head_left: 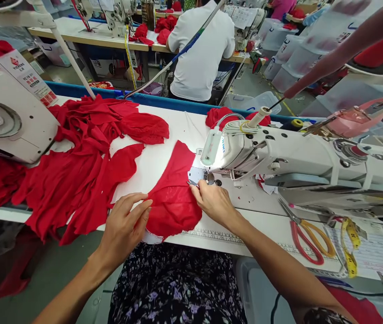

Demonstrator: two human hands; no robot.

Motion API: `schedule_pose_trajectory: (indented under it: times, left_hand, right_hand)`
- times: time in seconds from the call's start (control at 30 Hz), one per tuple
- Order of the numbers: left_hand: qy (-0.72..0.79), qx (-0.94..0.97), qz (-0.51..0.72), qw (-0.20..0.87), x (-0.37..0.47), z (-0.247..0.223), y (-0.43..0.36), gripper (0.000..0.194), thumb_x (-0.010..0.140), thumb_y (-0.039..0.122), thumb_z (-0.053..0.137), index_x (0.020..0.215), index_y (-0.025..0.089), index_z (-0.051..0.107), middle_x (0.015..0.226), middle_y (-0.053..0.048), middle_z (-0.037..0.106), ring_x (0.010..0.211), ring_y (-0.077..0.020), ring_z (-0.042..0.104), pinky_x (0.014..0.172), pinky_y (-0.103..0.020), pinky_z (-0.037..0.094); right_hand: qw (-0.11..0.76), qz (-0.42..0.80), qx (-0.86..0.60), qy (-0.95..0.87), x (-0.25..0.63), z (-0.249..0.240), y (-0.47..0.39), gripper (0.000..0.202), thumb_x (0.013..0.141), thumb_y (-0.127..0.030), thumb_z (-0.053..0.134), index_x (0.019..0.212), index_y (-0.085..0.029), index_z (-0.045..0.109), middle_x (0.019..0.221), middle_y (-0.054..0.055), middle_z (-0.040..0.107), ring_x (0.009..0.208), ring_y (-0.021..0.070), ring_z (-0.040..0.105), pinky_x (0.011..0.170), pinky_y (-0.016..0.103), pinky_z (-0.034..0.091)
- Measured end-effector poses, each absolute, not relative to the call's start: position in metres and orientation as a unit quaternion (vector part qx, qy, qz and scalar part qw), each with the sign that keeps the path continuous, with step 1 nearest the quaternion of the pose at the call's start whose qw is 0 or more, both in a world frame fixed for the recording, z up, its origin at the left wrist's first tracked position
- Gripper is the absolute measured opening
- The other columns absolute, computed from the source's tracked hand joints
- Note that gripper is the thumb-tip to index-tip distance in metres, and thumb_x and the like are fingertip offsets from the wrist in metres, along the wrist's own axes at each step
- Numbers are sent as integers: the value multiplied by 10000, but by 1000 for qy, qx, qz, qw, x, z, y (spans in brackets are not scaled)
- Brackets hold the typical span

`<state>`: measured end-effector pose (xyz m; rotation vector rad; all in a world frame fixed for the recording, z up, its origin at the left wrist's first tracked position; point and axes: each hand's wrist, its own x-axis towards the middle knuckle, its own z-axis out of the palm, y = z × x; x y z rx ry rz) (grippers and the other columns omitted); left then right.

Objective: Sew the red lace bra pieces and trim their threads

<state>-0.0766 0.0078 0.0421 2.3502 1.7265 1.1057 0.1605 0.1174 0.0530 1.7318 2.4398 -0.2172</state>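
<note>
A red garment piece (176, 198) lies on the white table in front of the sewing machine (245, 150), its narrow end pointing away from me. At its left edge is my left hand (127, 225), fingers bent and pressed together against the fabric. My right hand (213, 200) is closed around a small metal tool (192, 182), perhaps snippers, whose tip lies over the garment's right edge beside the needle plate (196, 174). Most of the tool is hidden in the fingers.
Red fabric pieces (90, 148) are heaped at left beside another machine (9, 112). Scissors (308, 231) and a yellow tape measure (349, 247) lie at right. A person in a white shirt (201, 49) sits ahead, beyond the table.
</note>
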Motion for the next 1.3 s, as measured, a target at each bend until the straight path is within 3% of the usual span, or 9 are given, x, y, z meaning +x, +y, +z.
schedule_pose_trajectory:
  times: [0.27, 0.43, 0.6, 0.7, 0.77, 0.9, 1.03, 1.17, 1.3]
  left_hand:
    - [568, 736, 369, 17, -82, 36, 5, 259, 909, 97, 600, 1139, 206, 645, 1118, -86, 646, 1065, -216, 613, 943, -393, 522]
    - [628, 676, 381, 54, -85, 41, 5, 221, 947, 126, 537, 1115, 179, 670, 1022, -68, 667, 945, -162, 644, 845, -291, 522]
    - [660, 620, 406, 123, -89, 51, 12, 226, 959, 172, 503, 1088, 162, 688, 996, -60, 681, 893, -142, 649, 807, -255, 508]
    - [671, 581, 426, 176, -92, 53, 17, 229, 955, 223, 506, 1079, 172, 692, 1004, -54, 676, 860, -142, 655, 798, -259, 513]
    - [672, 545, 447, 226, -94, 54, 20, 231, 943, 261, 519, 1070, 176, 693, 1021, -53, 674, 848, -145, 669, 789, -264, 525]
    - [658, 479, 489, 314, -101, 52, 22, 256, 911, 336, 560, 1053, 165, 687, 1013, -59, 696, 865, -162, 694, 823, -283, 547]
    - [660, 456, 483, 350, -111, 42, 15, 328, 906, 386, 568, 1132, 161, 650, 1084, -83, 706, 970, -192, 694, 905, -332, 550]
    - [668, 527, 420, 314, -111, 31, 13, 337, 921, 348, 544, 1194, 166, 618, 1173, -112, 677, 1021, -207, 680, 909, -364, 560]
    - [661, 624, 378, 177, -100, 35, 17, 314, 948, 247, 496, 1235, 172, 599, 1190, -114, 640, 1065, -209, 640, 957, -394, 537]
  right_hand:
    - [84, -39, 606, 790, 180, 57, 108, 394, 1047, -414, 283, 942, -192, 591, 696, 72, 697, 649, 221, 664, 552, 283, 263]
    - [128, 49, 672, 727, 230, 43, 98, 432, 1034, -401, 293, 1008, -104, 606, 659, 135, 663, 599, 288, 656, 508, 308, 332]
    - [-31, 182, 585, 790, 252, 28, 89, 366, 996, -367, 422, 1065, -97, 660, 932, 202, 683, 847, 318, 648, 598, 350, 412]
    - [-146, 97, 491, 853, 220, 33, 81, 284, 994, -304, 463, 1147, -164, 658, 990, 109, 696, 802, 200, 639, 608, 283, 415]
    - [-171, -4, 444, 880, 185, 36, 82, 271, 1008, -265, 431, 1139, -218, 663, 1036, 57, 693, 739, 133, 622, 562, 248, 386]
    - [-131, -71, 415, 898, 122, 28, 104, 340, 1010, -279, 397, 1287, -234, 588, 1236, 75, 622, 700, 126, 592, 515, 264, 339]
    - [-97, -57, 411, 905, 100, 17, 124, 320, 1020, -263, 355, 1157, -214, 640, 1192, 78, 617, 698, 134, 575, 512, 267, 306]
    - [-126, -80, 397, 905, 96, 23, 133, 343, 1037, -291, 326, 1161, -201, 633, 1168, 82, 607, 785, 145, 588, 571, 257, 357]
    - [-116, -82, 414, 899, 91, 32, 145, 344, 1025, -286, 332, 1190, -212, 624, 1214, 90, 577, 771, 147, 576, 564, 262, 347]
